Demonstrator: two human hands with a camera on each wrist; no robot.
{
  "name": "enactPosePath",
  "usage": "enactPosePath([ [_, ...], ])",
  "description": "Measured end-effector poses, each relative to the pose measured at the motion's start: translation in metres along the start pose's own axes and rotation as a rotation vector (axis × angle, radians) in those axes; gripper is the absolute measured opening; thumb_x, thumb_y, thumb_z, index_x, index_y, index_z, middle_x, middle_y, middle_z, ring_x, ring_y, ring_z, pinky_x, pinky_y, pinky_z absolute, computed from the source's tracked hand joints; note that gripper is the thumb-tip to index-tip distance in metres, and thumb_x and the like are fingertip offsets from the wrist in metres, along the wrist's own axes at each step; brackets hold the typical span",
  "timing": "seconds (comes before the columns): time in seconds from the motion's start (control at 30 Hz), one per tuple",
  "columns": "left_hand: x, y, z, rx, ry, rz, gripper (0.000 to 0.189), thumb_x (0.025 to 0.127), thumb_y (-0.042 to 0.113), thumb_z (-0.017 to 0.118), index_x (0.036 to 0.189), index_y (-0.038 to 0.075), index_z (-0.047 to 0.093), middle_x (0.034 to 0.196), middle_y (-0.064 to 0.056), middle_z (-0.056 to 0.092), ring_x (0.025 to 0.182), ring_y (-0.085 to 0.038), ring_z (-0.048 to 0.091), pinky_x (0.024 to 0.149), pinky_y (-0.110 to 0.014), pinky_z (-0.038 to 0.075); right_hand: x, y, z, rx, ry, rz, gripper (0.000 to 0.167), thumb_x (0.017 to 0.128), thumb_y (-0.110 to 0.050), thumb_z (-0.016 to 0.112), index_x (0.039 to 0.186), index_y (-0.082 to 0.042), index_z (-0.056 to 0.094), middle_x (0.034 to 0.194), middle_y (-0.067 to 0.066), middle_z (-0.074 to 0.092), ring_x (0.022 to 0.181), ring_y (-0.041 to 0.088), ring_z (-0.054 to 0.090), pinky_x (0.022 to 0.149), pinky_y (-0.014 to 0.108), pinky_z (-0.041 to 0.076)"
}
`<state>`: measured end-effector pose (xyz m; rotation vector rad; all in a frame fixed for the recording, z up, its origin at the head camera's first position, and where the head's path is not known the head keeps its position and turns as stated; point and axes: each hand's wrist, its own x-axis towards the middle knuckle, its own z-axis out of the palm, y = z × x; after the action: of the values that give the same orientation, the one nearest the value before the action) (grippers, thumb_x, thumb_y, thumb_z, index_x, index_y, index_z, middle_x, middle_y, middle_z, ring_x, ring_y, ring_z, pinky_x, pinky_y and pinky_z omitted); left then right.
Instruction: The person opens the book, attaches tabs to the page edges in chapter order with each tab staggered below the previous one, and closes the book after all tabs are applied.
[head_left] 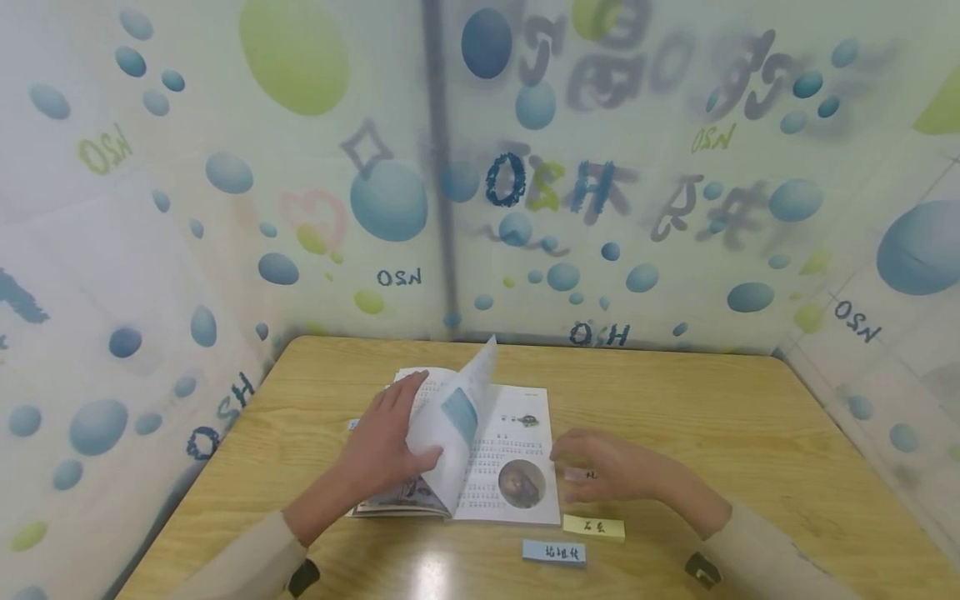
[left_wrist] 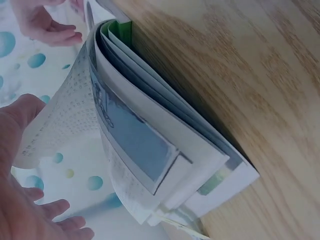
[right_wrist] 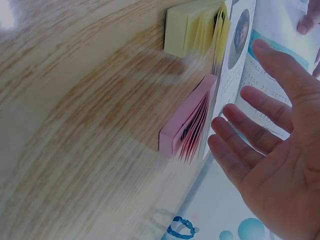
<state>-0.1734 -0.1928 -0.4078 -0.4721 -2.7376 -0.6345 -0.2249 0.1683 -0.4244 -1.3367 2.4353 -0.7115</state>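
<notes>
An open book (head_left: 517,446) lies on the wooden table, with one curved page (head_left: 442,433) standing up from it. My left hand (head_left: 384,437) is over the book's left half, its thumb against the raised page. In the left wrist view, that hand's fingers (left_wrist: 55,207) are spread, and the page passes beside the thumb. Off the book's right edge hovers my right hand (head_left: 618,468), fingers loosely extended and holding nothing. Partly behind it in the head view is a pink sticky-note pad (right_wrist: 185,117), apart from the fingers in the right wrist view.
A yellow sticky-note pad (head_left: 592,527) and a blue one (head_left: 553,552), both with handwriting, lie near the book's lower right corner. Another bluish slip (head_left: 353,424) shows at the book's left edge. Walls with printed bubbles (head_left: 390,200) surround the wooden table (head_left: 675,392).
</notes>
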Motion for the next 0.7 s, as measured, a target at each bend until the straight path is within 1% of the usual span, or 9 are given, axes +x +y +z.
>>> enactPosePath([
  [0.17,0.0015,-0.0019,-0.0029,0.031,0.007,-0.021,0.101,0.073,0.034,0.090,0.152,0.002,0.035,0.151,-0.023,0.042,0.134,-0.045,0.043,0.106,-0.060,0.040,0.0000,-0.0013,-0.0006,-0.005,0.001,-0.010,0.044,0.091,-0.029,0.078,0.126,-0.005,0.066,0.125,0.004,0.064,0.115,0.020,0.060,0.098,0.038,0.050],
  [0.43,0.0015,-0.0019,-0.0057,0.095,0.009,-0.017,0.102,0.071,0.034,0.092,0.152,0.003,0.038,0.152,-0.023,0.041,0.134,-0.043,0.042,0.106,-0.058,0.040,0.0003,0.0001,0.0002,-0.005,0.001,-0.015,0.041,0.092,-0.029,0.078,0.124,-0.005,0.067,0.124,0.003,0.065,0.114,0.019,0.060,0.097,0.038,0.051],
  [0.7,-0.0043,-0.0105,-0.0064,0.127,0.017,0.000,0.096,0.071,0.034,0.091,0.148,0.003,0.044,0.151,-0.023,0.041,0.132,-0.043,0.044,0.103,-0.059,0.042,0.0021,-0.0028,0.0014,-0.018,0.006,-0.028,0.040,0.091,-0.027,0.078,0.123,-0.006,0.067,0.124,0.002,0.065,0.115,0.018,0.060,0.098,0.038,0.051],
])
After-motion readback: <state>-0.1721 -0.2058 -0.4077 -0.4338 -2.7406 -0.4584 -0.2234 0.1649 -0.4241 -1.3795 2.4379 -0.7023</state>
